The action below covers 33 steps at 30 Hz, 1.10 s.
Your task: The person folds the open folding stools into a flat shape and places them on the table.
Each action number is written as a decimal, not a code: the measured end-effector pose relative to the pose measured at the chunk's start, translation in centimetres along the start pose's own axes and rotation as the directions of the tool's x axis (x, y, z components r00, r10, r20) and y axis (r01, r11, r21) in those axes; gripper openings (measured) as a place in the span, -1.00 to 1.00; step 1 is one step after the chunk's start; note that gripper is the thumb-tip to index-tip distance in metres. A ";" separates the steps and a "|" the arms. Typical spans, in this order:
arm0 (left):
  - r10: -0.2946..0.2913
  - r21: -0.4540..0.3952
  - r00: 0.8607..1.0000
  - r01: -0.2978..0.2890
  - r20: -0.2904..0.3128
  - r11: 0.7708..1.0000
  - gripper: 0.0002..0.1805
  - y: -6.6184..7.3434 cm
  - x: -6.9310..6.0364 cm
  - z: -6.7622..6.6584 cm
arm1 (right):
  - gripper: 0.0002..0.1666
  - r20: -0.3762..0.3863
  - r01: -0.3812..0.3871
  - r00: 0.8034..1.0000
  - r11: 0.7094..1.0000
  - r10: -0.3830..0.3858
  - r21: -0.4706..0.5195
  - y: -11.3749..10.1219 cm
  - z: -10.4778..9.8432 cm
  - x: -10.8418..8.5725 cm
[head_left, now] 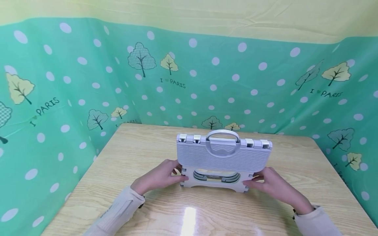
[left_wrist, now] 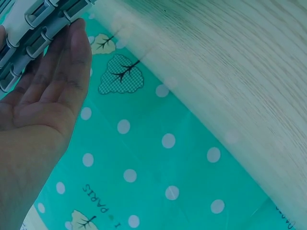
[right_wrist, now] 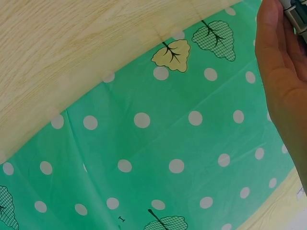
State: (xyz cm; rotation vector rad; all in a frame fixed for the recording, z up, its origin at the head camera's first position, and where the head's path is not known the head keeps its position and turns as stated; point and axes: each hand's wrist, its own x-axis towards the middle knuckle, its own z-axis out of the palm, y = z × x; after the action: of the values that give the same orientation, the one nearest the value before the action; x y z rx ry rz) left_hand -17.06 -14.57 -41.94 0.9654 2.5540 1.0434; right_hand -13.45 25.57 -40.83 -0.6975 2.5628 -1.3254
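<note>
A pale lavender-white plastic folding stool (head_left: 193, 154) stands upright on the wooden table, tilted slightly. Its looped carry handle (head_left: 223, 131) points up, and a textured panel covers the upper front. Below, an oval opening shows grey curved parts inside. My left hand (head_left: 165, 173) holds the lower left side, thumb in front and fingers along the edge. On the opposite side my right hand (head_left: 265, 180) grips the lower right edge likewise. The left wrist view catches the stool's hinged edge (left_wrist: 36, 36) against the left fingers; only a corner (right_wrist: 297, 17) shows in the right wrist view.
The wooden table (head_left: 133, 144) extends around the stool, with a bright light reflection near its front. A green dotted curtain (head_left: 177, 98) printed with trees hangs behind and along both sides.
</note>
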 end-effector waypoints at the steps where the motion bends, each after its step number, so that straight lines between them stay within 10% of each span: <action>1: 0.000 0.000 1.000 0.000 0.000 1.000 -0.41 0.0 0.0 0.0 | -0.35 0.000 0.000 1.000 1.000 0.000 0.000 0.0 0.0 0.0; 33: 0.031 0.003 0.999 -0.031 -0.012 1.000 -0.49 -0.1 -0.1 0.1 | -0.37 -0.008 0.025 1.000 0.999 -0.025 -0.043 -0.2 0.1 0.0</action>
State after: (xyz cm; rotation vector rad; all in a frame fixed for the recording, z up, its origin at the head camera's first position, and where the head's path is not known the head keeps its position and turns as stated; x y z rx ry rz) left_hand -17.03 -14.61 -42.05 1.0052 2.5584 1.0576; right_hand -13.33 25.42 -40.73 -0.7355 2.6047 -1.2876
